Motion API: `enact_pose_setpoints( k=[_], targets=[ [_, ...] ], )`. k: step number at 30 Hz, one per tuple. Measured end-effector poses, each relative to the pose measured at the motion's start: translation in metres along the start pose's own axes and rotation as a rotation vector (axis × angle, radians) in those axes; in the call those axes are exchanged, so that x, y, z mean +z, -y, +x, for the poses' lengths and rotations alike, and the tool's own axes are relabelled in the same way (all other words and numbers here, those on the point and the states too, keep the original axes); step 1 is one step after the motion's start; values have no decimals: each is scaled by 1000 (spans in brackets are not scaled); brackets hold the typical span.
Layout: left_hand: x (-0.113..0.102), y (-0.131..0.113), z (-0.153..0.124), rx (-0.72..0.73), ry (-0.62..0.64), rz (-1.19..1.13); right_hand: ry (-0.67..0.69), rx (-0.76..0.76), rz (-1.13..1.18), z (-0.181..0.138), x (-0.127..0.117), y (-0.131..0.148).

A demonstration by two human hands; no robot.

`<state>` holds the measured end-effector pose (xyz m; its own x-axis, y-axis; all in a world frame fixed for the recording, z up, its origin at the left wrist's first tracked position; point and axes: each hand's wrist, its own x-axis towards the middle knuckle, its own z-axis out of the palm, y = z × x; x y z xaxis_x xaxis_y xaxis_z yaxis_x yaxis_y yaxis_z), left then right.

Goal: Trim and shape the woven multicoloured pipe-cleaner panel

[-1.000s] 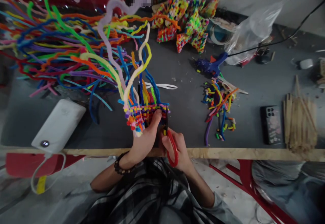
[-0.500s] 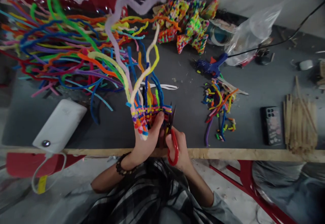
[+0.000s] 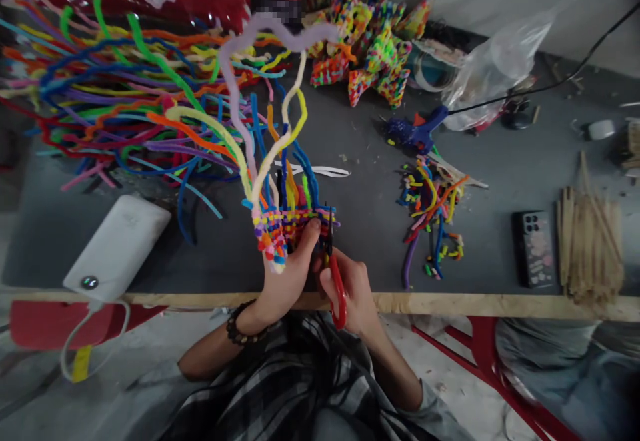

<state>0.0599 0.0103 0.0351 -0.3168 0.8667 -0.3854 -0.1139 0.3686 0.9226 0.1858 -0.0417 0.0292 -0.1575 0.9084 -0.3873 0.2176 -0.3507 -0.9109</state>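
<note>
Many fuzzy stems: a tangled, multicoloured pile (image 3: 135,94) is spreading over the back left corner of the dark table (image 3: 373,241).
White power bank (image 3: 120,247): it is lying slantwise near the front left edge, a cable trailing over.
Woven piece (image 3: 273,226): this tight, bright checkered weave is being held up near the middle of the front edge, long lilac, cream and yellow stems rising from its top.
Left hand (image 3: 287,274): it is grasping the weave, thumb pressing on its face.
Red-handled scissors (image 3: 337,274): the blades are pointing away from the front edge, right beside the weave's right side; whether they are touching a stem is hard to tell. The person is apparently trimming short stem ends there; another cut would call for a steady weave and blades set close to the border without nicking it.
Right hand (image 3: 356,284): it is gripping the scissors' handles.
Star-shaped woven pieces (image 3: 380,51): they are clustering by the back edge.
Offcuts (image 3: 440,194): they are lying scattered right of centre.
Phone (image 3: 536,247) and wooden sticks (image 3: 590,241): they are resting toward the front right corner.
</note>
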Motion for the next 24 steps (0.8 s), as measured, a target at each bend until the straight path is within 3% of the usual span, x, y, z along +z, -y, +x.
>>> enact_pose_setpoints(
  k=[5, 24],
  targets=[
    [-1, 0, -2, -70, 75, -37, -9, 15, -29, 1, -1, -2],
    [-8, -1, -1, -68, 114, 24, -13, 25, -47, 2, 3, 0]
  ],
)
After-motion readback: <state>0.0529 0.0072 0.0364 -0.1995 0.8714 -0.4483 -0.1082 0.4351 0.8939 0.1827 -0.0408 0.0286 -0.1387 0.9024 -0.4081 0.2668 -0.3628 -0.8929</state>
